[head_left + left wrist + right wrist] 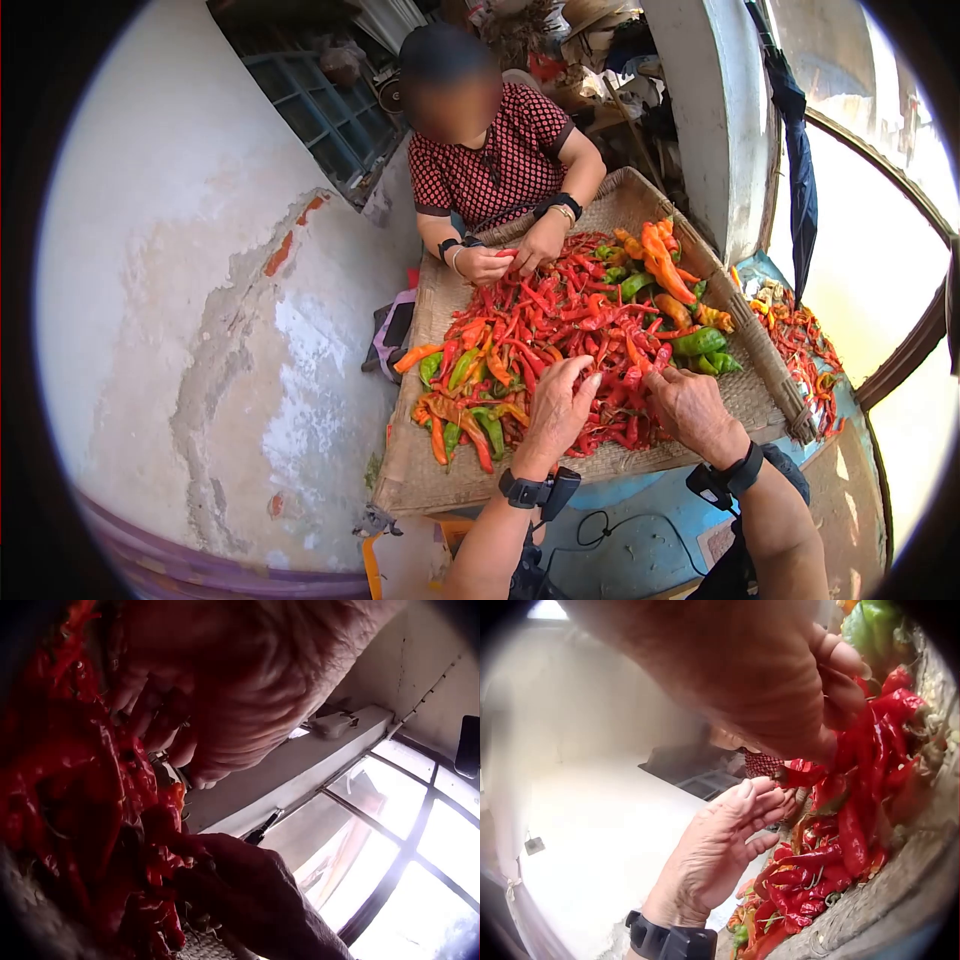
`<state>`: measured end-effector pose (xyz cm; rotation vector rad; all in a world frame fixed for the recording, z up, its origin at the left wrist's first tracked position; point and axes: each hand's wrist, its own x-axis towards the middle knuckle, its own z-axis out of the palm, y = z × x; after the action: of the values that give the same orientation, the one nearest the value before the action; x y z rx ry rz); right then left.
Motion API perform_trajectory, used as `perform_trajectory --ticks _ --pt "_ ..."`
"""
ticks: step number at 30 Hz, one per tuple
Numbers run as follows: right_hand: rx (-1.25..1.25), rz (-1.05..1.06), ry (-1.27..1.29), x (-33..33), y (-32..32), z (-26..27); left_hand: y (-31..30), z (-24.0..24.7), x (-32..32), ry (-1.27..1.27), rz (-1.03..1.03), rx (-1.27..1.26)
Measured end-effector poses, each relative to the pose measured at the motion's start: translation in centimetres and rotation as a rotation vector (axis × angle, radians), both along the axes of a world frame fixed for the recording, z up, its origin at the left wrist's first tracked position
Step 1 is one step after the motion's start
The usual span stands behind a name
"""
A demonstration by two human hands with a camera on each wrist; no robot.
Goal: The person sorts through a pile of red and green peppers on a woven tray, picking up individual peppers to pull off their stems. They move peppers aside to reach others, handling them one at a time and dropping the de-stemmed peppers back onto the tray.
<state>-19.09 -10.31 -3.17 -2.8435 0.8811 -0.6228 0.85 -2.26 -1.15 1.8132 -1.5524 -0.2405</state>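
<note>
Red chili peppers (590,320) lie heaped in a wide woven tray (440,310). Over the near part of the heap is my left hand (562,408), its fingers loosely bent and nothing held. The right wrist view shows the left hand (724,836) from the palm side, beside the peppers. My right hand (697,412) reaches into the near right of the heap with bent fingers. Under its thumb and fingers it pinches a red chili pepper (802,776), partly hidden by the hand. Peppers crowd close round both hands.
Across the tray sits a person (500,160) handling a red pepper. Green peppers (703,342) and orange peppers (665,262) border the heap. More red peppers (805,360) lie beyond the tray's right edge. A cracked wall (230,280) stands left; a folded umbrella (797,170) hangs right.
</note>
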Motion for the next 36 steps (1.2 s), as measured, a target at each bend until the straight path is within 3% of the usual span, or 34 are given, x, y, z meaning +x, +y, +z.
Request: perform_trajectory --ticks 2,7,11,20,22,26,30,33,34,36 --pt "0.031 0.003 0.018 0.0 0.2 0.4 -0.2 -1.5 -2.6 -0.240 -0.137 -0.042" --pt "0.077 0.031 0.081 -0.3 0.1 0.3 -0.6 -2.3 -3.8 -0.449 -0.109 0.066" --pt "0.079 0.018 0.122 -0.9 -0.1 0.4 -0.8 -1.9 -3.1 -0.254 -0.062 -0.021" --pt "0.038 0.010 0.060 -0.8 0.1 0.1 -0.3 -2.8 -4.4 -0.431 -0.121 -0.010" --pt "0.117 0.015 0.184 -0.6 0.3 0.5 -0.6 -2.8 -4.5 -0.475 -0.129 -0.076" --pt "0.104 0.026 0.178 -0.4 0.3 0.6 -0.9 -2.4 -4.5 -0.448 -0.139 -0.040" --pt "0.087 -0.008 0.157 -0.6 0.1 0.3 -1.0 -1.1 -3.9 -0.093 -0.083 -0.107" --pt "0.073 -0.048 0.160 -1.1 -0.3 -0.8 -1.6 -1.7 -1.0 0.349 -0.033 -0.140" --pt "0.046 -0.054 0.157 -1.0 -0.6 -1.0 -1.3 -0.5 -1.0 0.606 -0.052 -0.132" --pt "0.052 -0.045 0.129 -1.1 -0.6 -0.7 -0.9 0.7 -0.4 0.766 -0.021 -0.181"
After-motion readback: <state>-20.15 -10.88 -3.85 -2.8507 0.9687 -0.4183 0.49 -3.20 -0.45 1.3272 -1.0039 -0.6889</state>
